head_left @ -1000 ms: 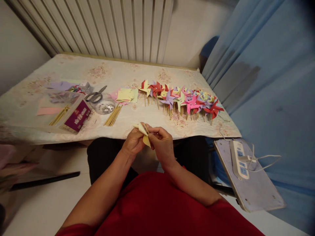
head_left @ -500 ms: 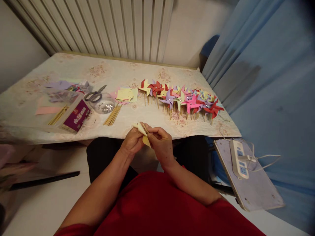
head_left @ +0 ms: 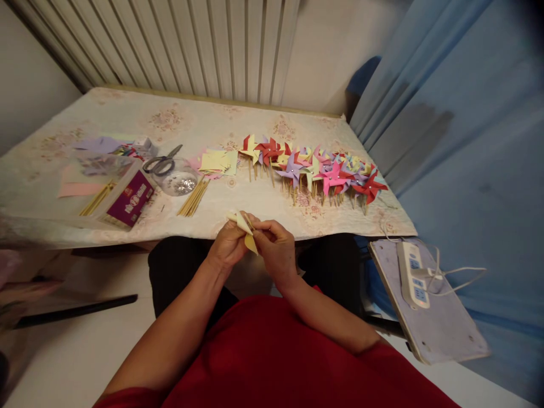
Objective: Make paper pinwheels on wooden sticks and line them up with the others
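Observation:
At the near table edge, my left hand [head_left: 227,245] is closed around a pale yellow paper pinwheel [head_left: 243,223], its vanes curled and one flap hanging below my fingers. My right hand [head_left: 278,249] meets it from the other side, fingertips pinched on a thin tan stick [head_left: 250,222] against the paper. Fingers hide most of the stick and the pinwheel's centre. Loose wooden sticks [head_left: 193,198] lie in a bundle beyond my left hand. Yellow paper squares [head_left: 219,162] are stacked farther back, beside a clear dish [head_left: 181,184] of small shiny pins.
Finished pinwheels [head_left: 314,170] in several colours stand crowded at the right. Scissors [head_left: 162,163] rest by the dish, left of which sits a clear box with a purple label [head_left: 130,198]. A power strip [head_left: 414,275] with cables lies on a side board [head_left: 446,328].
The view has shifted very slightly. Both hands keep almost the same hold on the yellow pinwheel and stick.

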